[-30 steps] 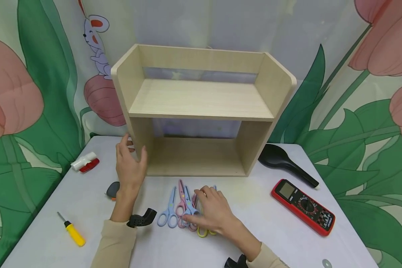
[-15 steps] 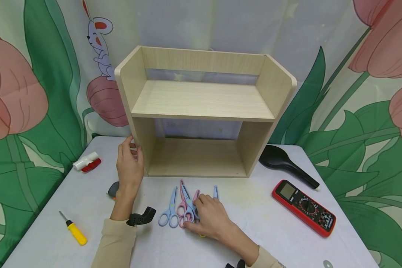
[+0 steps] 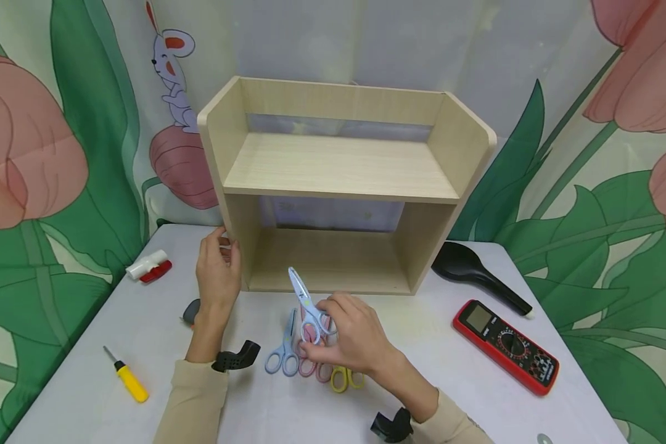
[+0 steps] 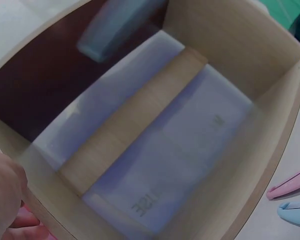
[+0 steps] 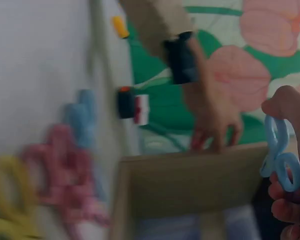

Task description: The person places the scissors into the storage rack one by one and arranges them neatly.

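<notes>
Holding blue scissors (image 3: 308, 303) in the right hand (image 3: 356, 333), pinched at the loops between thumb and fingers, with blades pointing far and left toward the lower opening of the shelf (image 3: 341, 163). Raised over the table (image 3: 433, 364), near the shelf's bottom front edge; hard to tell in depth whether past it.

Resting bent fingers of the left hand (image 3: 217, 271) against the outer face of the shelf's left side, close to the front edge, without showing how firmly.

Hemmed in below by a second blue pair (image 3: 285, 349), pink pairs (image 5: 57, 165) and a yellow pair (image 3: 348, 375), all lying close together just near of the shelf, with loops toward the near side.

Leaving a broad stretch of table between the right hand and the multimeter (image 3: 505, 347), slanting near the right edge. Bounded farther back by a black spoon (image 3: 480, 274), with bowl just beside the shelf. Tighter on the left, between the left sleeve (image 3: 191, 394) and a yellow screwdriver (image 3: 130, 381).
</notes>
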`<state>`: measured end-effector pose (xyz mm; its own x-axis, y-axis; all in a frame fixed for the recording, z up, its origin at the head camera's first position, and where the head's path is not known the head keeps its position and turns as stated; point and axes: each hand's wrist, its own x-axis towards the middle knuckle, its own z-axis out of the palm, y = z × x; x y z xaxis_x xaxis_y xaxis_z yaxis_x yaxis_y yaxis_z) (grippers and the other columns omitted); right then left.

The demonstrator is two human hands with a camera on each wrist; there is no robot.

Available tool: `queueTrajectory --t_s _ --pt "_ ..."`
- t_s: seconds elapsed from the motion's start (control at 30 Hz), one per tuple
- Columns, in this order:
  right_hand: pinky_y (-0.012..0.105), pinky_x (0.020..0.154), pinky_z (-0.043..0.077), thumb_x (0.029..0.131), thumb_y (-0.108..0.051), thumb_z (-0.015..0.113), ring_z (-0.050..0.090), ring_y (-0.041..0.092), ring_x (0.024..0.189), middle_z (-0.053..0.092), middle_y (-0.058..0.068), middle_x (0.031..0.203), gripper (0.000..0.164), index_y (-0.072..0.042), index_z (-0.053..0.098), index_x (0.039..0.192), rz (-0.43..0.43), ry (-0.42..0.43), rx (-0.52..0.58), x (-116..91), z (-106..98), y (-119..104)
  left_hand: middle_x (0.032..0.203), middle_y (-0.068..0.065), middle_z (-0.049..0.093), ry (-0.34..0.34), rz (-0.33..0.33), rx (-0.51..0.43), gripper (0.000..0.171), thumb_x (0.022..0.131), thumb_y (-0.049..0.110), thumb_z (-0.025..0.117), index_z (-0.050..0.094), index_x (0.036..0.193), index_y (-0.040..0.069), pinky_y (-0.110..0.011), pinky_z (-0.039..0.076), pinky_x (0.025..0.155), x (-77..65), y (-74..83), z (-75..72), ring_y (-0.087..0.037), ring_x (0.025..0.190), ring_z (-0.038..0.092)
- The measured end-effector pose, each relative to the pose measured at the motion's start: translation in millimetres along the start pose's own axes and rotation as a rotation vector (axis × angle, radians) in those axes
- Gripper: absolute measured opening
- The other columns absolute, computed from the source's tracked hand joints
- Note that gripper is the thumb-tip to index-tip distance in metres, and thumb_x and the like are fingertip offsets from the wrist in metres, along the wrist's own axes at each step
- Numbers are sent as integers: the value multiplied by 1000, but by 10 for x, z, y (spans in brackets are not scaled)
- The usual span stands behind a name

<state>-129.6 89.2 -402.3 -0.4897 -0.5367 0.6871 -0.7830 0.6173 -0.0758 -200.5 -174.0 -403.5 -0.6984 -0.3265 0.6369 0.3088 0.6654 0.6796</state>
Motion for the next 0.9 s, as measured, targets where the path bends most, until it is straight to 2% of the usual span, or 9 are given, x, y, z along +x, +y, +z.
queueTrajectory --t_s 0.1,0.17,0.27,0.4,0.53,0.63,0.73,0.9 --pt "22 62 50 59 -50 88 59 12 74 65 1 86 63 -5 69 100 -102 137 17 359 -163 -17 110 -26 58 3 2 4 37 99 11 58 52 133 -4 -44 57 75 13 -15 -1 -34 89 65" --pt "24 63 51 61 -50 87 60 13 73 66 3 85 62 -4 69 98 -142 188 9 631 -268 -30 109 -26 59 12 9 11 37 99 11 58 53 132 -4 -43 57 75 22 -31 -5 -35 89 66" --pt "24 61 50 65 -51 85 59 13 71 67 4 85 59 -3 70 96 -155 217 -32 1033 -372 -25 107 -26 59 34 23 23 35 99 10 58 54 131 -4 -39 55 74 36 -54 -11 -34 87 66" --pt "25 60 48 71 -53 79 57 15 72 64 4 85 57 -3 71 97 -111 215 -101 1488 -394 20 106 -26 61 48 32 21 34 99 9 58 55 130 -5 -33 52 72 40 -80 -10 -34 85 67" --pt "28 63 49 75 -56 74 58 20 78 65 6 87 56 -4 72 96 -14 171 -146 1827 -310 75 106 -26 61 40 31 24 34 99 9 58 55 129 -7 -38 54 71 24 -93 -4 -35 85 67" --pt "29 67 48 76 -58 71 57 22 84 67 6 92 55 -7 73 95 93 89 -146 2014 -227 119 107 -26 61 29 28 26 34 99 9 57 54 130 -7 -43 55 72 9 -96 -2 -35 86 67" --pt "30 70 46 78 -60 66 56 21 88 68 4 96 54 -10 73 95 203 1 -141 2152 -163 156 107 -26 61 15 25 27 34 99 9 58 54 130 -6 -45 56 73 -1 -89 -2 -34 87 67" --pt "33 76 45 81 -70 62 54 20 95 65 2 107 64 -13 74 107 336 -119 -154 2318 -96 186 109 -27 61 -7 24 15 34 100 12 58 54 130 -4 -45 57 74 6 -53 8 -34 88 67"
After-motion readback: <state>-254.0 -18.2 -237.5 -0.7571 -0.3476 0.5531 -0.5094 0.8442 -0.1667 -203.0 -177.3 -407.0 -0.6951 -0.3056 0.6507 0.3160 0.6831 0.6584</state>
